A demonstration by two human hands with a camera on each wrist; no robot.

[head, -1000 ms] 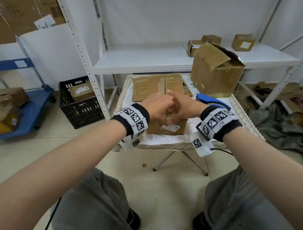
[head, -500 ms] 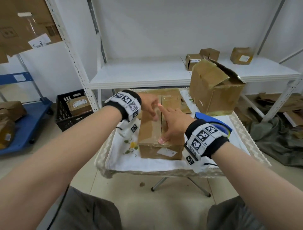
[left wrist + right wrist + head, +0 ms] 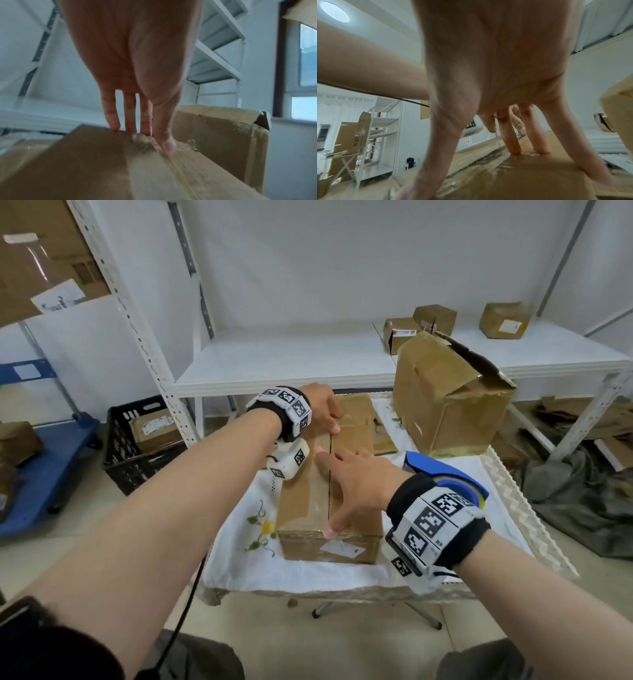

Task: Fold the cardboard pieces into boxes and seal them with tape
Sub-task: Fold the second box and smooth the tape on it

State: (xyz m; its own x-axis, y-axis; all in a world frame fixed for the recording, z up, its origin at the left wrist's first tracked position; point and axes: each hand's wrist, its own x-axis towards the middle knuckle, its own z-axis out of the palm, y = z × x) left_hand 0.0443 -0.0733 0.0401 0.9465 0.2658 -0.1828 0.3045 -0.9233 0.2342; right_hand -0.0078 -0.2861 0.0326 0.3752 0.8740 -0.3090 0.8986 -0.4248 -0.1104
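White-clothed table point(image 3: 342, 573) carries a closed cardboard box point(image 3: 301, 508); right hand point(image 3: 359, 484) presses flat on its seam, left hand point(image 3: 322, 409) rests straight-fingered at its far edge.

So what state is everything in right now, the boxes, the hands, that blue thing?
Box on the table: flaps folded shut, glossy tape along the seam.
Left hand: fingers straight, pressing the box's far end.
Right hand: spread flat on the box top.
Big box: upright, top flaps open.
Blue tape dispenser: lying on the table, untouched.
Flattened cardboard: unfolded, behind the box.
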